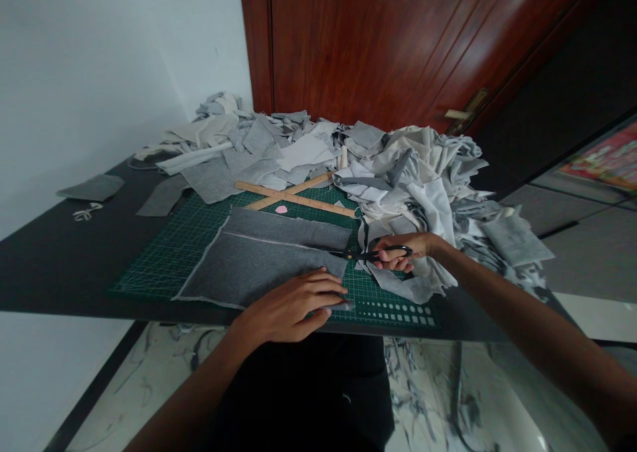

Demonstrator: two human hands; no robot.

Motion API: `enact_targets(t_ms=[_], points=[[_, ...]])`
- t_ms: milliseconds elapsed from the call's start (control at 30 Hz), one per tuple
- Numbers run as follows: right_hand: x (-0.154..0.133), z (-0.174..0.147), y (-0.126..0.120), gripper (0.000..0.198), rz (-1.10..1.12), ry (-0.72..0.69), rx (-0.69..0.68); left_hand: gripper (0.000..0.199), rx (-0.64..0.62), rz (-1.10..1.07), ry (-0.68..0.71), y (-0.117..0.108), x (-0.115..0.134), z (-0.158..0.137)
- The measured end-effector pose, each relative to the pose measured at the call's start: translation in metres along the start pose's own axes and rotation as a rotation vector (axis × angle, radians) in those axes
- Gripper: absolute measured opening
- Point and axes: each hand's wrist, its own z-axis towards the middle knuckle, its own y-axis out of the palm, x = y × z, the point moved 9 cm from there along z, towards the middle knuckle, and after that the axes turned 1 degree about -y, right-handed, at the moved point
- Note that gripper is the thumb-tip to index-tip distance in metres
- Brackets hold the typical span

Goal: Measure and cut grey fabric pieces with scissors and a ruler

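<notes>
A piece of grey fabric [263, 259] lies spread on the green cutting mat [159, 273], with a pale line running across its upper part. My right hand [398, 253] is closed round the handles of black scissors [355, 255]. Their blades point left into the fabric's right side, along the pale line. My left hand [301, 302] rests flat on the fabric's lower right part, fingers stretched out towards the right. Just above the fabric are two crossed wooden rulers [293, 196] and a pink piece of tailor's chalk [281, 210].
A heap of grey and white fabric scraps [308, 147] spreads along the back and right of the dark table [50, 259]. On the left lie a small white cord [87, 212] and a grey fabric piece [92, 188]. Behind stands a reddish wooden door [348, 47]. Scraps litter the floor.
</notes>
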Motion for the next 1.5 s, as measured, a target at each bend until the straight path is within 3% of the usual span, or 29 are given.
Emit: enact_targets(t_ms=[133, 367, 933, 1267, 1500], points=[[-0.001, 0.000, 0.007, 0.052, 0.006, 0.027, -0.009, 0.039, 0.000, 0.008, 0.019, 0.000, 0.001, 0.001], [0.001, 0.003, -0.010, 0.047, -0.079, 0.078, 0.086, 0.039, -0.008, -0.007, 0.019, 0.000, 0.002, 0.000], [-0.011, 0.001, 0.002, 0.050, -0.110, -0.016, 0.092, 0.040, 0.021, -0.012, 0.028, 0.000, 0.000, -0.002], [-0.010, 0.003, -0.002, 0.055, -0.124, 0.075, 0.130, 0.038, -0.008, -0.031, 0.014, 0.002, -0.001, 0.000], [-0.031, -0.010, -0.005, 0.052, -0.258, 0.145, 0.197, 0.037, -0.021, -0.044, -0.001, 0.004, -0.004, -0.001]])
